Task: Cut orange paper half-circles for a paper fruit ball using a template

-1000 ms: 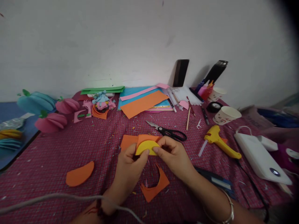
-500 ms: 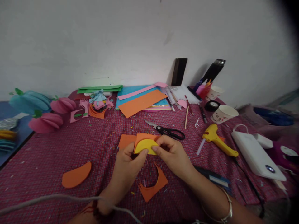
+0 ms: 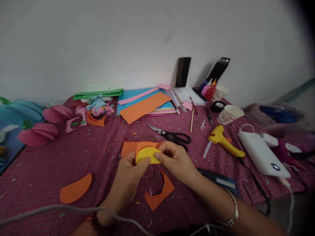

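Note:
A yellow paper half-circle [image 3: 148,154] lies against a folded piece of orange paper [image 3: 140,145]. My left hand [image 3: 130,170] pinches the left side of both, thumb on the yellow face. On the right side, my right hand [image 3: 173,159] grips them between thumb and fingers. Another orange sheet [image 3: 126,149] shows behind my left fingers. Below my hands lies an orange offcut [image 3: 159,194] with a curved cut-out. An orange half-circle [image 3: 76,189] rests to the left. Beyond my right hand are black-handled scissors [image 3: 169,134], blades pointing left.
A yellow glue gun [image 3: 225,142], a white power bank [image 3: 263,152] and paper cups [image 3: 230,114] stand at right. Coloured sheets [image 3: 145,108] lie at the back. Paper pumpkins [image 3: 38,133] sit at left. A pale cable [image 3: 73,208] crosses the foreground.
The view has shifted slightly, so most things sit further left in the picture. Both hands keep their hold on the yellow half-circle and orange paper.

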Available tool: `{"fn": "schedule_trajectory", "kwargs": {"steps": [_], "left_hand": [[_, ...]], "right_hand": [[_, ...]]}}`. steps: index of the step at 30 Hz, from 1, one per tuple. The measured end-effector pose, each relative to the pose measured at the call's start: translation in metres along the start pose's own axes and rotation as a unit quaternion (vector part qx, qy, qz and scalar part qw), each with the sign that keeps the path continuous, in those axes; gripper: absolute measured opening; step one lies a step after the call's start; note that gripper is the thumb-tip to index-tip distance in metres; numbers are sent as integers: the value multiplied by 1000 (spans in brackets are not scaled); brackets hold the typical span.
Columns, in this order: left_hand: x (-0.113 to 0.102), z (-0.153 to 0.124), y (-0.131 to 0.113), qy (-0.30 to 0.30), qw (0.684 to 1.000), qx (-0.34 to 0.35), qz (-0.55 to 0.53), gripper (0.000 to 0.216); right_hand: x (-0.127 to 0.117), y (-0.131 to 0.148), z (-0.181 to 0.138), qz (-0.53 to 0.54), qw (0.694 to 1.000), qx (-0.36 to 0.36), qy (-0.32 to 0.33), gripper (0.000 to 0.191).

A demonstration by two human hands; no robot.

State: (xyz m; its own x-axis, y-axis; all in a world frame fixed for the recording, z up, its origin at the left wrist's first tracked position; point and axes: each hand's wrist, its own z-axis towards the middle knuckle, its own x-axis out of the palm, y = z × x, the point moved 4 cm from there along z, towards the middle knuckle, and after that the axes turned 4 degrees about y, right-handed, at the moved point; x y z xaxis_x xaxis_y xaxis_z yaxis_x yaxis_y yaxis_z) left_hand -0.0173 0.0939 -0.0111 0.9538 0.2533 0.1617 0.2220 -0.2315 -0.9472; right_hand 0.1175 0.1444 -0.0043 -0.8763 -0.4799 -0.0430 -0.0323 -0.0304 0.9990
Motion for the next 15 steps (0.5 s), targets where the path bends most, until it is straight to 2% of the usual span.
{"fn": "schedule_trajectory", "kwargs": {"steps": [6, 11, 13, 15], "left_hand": [[-2, 4, 8, 23, 994, -67, -78, 30], [-1, 4, 9, 32, 991, -85, -94, 36], [-2, 5, 9, 29, 992, -71, -99, 36], [-3, 6, 8, 28, 993, -54, -104, 36]], "right_hand": [[5, -5, 1, 77, 996, 26, 40, 28], [1, -8, -1, 143, 989, 34, -9, 36], [4, -12, -1, 168, 984, 65, 19, 40], [10, -14, -2, 172, 975, 100, 94, 46]]}}
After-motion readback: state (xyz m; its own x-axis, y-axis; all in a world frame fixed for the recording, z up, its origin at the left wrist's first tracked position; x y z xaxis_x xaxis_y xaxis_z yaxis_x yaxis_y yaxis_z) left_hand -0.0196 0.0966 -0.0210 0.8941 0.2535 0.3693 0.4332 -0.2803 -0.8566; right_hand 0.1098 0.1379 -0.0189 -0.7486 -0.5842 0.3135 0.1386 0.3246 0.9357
